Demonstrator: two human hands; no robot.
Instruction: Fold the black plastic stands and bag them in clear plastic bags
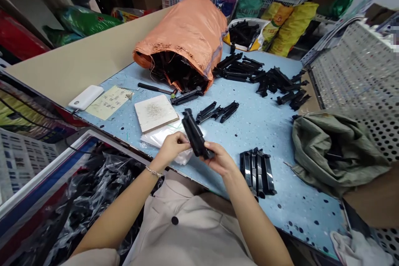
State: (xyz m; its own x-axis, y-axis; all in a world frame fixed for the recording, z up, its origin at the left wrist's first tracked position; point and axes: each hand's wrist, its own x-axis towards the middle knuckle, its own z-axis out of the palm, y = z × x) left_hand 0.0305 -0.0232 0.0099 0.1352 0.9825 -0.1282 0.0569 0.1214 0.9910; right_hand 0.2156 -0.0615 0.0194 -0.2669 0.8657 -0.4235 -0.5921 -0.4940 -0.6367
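Observation:
My right hand point(220, 158) is closed around the near end of a small bundle of long black plastic parts point(193, 133), held tilted above the table. Close by on its left, my left hand point(173, 146) has its thumb and fingers pinched together at the bundle's side; what they grip is hidden. Clear plastic bags point(156, 136) lie beneath and beside that hand, partly under a square white board point(156, 112). To the right of my right hand, several similar black parts point(257, 172) lie side by side in a row. A few more loose parts point(218, 111) rest beyond the bundle.
An orange woven sack point(187, 29) of black parts lies open at the back, near a black-handled tool point(154, 88). Heaped parts point(274, 79) spread rightward. A green sack point(330, 149) stands right, a plastic-filled crate point(90, 191) left. A paper note point(109, 102) and white device point(86, 97) lie left.

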